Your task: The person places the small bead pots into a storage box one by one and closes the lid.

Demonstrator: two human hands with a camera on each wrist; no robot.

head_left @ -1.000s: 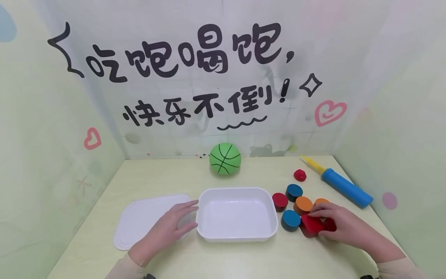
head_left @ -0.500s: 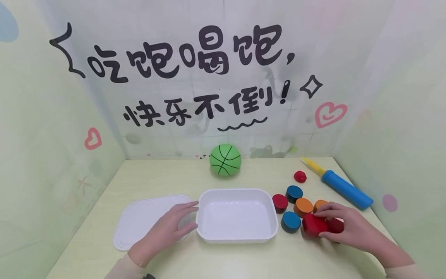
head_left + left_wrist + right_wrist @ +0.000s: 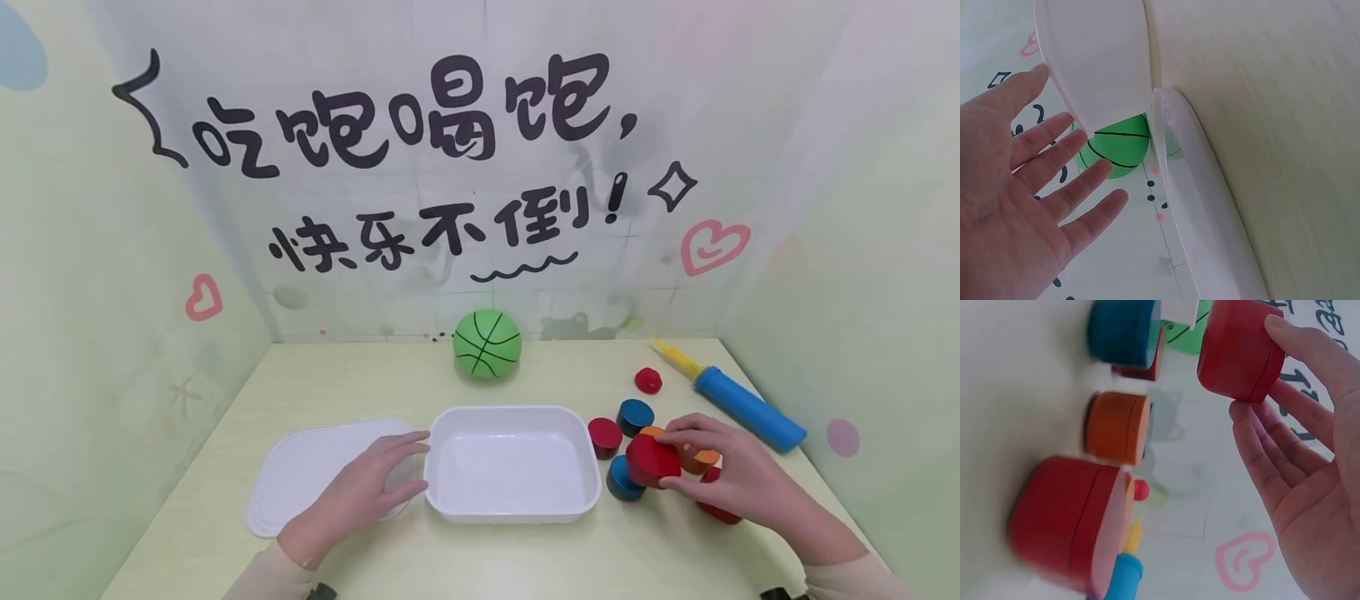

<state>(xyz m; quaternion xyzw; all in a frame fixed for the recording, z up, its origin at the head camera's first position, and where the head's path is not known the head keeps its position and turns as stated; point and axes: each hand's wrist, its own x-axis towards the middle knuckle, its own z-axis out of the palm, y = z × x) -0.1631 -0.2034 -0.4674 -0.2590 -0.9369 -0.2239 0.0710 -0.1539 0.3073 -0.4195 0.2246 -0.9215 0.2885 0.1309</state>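
A small red lidded tin is pinched between the thumb and fingertips of my right hand. The right wrist view shows this red tin raised, away from the tins standing on the table. In the head view it overlaps a blue tin. My left hand has its fingers extended, fingertips right at the left side of a white rectangular container. In the left wrist view that container meets the thumb and fingertips. Part of a flat white lid lies behind the left hand.
Right of the container stand a red tin, another blue tin, orange tins and one more red tin. Behind them lie a small red object and a blue-and-yellow hand pump. A green ball sits against the back wall.
My right hand has lifted the red tin from the table beside another red tin and carried it up and leftward, over the blue tin. My left hand stays in place.
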